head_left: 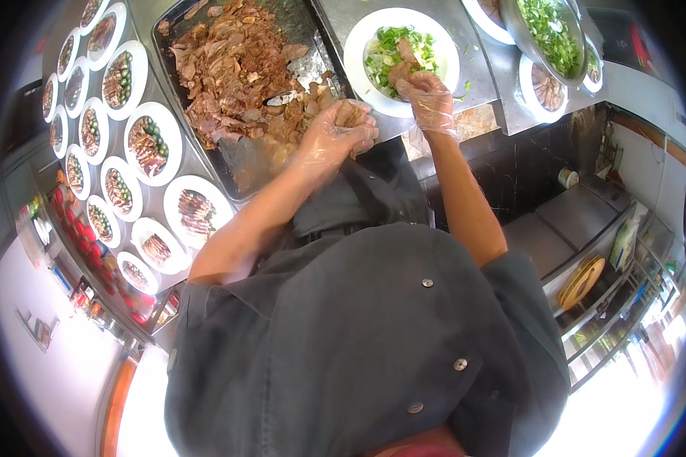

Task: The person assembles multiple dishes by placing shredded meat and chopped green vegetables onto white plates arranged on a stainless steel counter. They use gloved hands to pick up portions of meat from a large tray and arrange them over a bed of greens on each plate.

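Observation:
My right hand [428, 103], in a clear plastic glove, pinches a brown meat slice [405, 65] over a white bowl [366, 85]. Chopped green onion [389, 47] covers the bowl's middle, beneath the meat. Closer to the tray, my left hand [335, 137], gloved the same way, is closed around more meat slices [350, 115]. Just left of it lies a large dark tray [255, 164] heaped with sliced cooked meat [232, 72]. Foil shows in part of the tray.
Many white plates [177, 160] of sliced meat, several with green rounds, stand in rows at the left. A metal bowl [549, 38] of chopped greens sits at the right, close to more plates [543, 90] of meat. Green bits are scattered on the steel counter [472, 80].

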Demonstrator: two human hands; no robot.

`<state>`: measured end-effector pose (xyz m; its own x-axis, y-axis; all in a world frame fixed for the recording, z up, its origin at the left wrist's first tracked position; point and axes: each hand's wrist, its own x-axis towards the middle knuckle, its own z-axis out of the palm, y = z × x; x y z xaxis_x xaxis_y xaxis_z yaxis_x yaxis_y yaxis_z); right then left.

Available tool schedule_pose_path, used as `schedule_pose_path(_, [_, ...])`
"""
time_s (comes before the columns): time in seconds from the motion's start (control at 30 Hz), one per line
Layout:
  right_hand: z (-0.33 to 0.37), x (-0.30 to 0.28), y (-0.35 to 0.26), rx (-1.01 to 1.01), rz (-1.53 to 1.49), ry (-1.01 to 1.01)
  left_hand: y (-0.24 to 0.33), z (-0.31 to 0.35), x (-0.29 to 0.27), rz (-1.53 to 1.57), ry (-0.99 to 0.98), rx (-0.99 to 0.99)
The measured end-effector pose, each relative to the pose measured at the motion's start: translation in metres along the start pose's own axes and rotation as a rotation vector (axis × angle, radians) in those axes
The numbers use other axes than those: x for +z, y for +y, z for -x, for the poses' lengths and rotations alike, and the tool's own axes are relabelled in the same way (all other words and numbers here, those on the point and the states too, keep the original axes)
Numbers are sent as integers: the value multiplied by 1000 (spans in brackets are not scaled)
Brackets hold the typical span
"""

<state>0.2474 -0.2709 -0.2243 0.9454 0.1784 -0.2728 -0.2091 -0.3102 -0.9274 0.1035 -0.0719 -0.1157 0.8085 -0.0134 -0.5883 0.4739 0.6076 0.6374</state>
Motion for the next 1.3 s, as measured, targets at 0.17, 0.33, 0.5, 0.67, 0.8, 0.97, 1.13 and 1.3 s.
schedule_pose_path(0.17, [6, -7, -12, -62, 87, 2, -15, -56, -2, -33, -33, 14])
schedule_pose_path(0.33, [2, -17, -9, -5, 162, -26, -25, -98, 6, 5, -42, 4])
schedule_pose_path(0.5, [7, -20, -22, -51, 559, -59, -27, -89, 3, 100, -61, 9])
schedule_pose_path(0.67, [-1, -26, -10, -355, 667, -77, -11, -62, -17, 290, -185, 65])
schedule_pose_path(0.8, [-4, -29, -18, -289, 856, -152, -13, -54, -34, 263, -175, 106])
schedule_pose_path(0.97, [15, -20, -61, -282, 987, -84, 4, -30, -21, 241, -140, 95])
schedule_pose_path(1.13, [65, 9, -124, -390, 254, -135, 32, -2, 0, 141, -93, 245])
schedule_pose_path(1.3, [89, 32, -163, -335, 22, -204, 66, 39, 11, 205, -42, 275])
